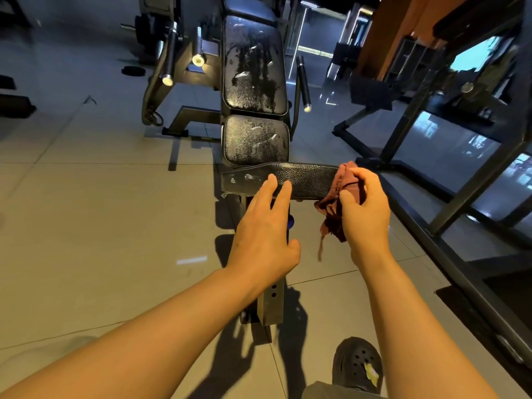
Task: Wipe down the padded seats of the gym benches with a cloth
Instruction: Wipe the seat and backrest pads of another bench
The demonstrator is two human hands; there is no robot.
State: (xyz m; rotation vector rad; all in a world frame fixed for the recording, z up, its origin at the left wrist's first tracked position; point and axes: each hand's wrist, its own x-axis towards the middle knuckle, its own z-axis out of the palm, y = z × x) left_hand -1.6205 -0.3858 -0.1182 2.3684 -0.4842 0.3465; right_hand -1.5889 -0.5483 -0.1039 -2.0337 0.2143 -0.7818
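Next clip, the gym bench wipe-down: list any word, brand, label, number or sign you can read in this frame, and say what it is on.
None: no readable text in this frame.
Bench pads: worn patches and tape scraps, no lettering.
Front pad: pale tape bits, no print.
Cloth in the right hand: no tag visible.
Shoe: a yellowish scrap, nothing legible.

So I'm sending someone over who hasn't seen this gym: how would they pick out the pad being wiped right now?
Find the black bench running up the middle of the tiled floor. At its near end a narrow black pad lies crosswise, below the small square seat pad. Unlike the worn, scuffed pads beyond it, it has the left hand resting on it and the red cloth, gripped by the right hand, at its right end.
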